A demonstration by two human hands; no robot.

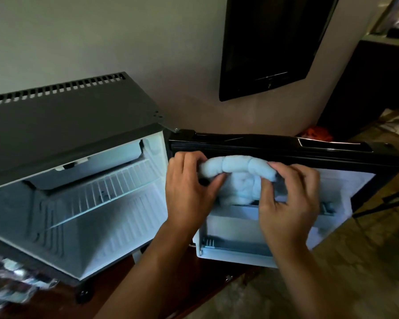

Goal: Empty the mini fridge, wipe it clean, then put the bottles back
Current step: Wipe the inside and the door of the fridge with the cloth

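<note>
Both my hands are on the white cloth (237, 173), which is bunched into a roll in front of the open fridge door (286, 148), just under its top edge. Left hand (189, 187) pinches the roll's left end, thumb under, fingers curled over the top. Right hand (290, 199) grips the right end, fingers curled down over it. Loose cloth hangs between the hands. Mini fridge (67, 125) is left of the door, its wire shelf (106, 192) bare. Blurred items sit at the fridge's lower left; can't tell what.
</note>
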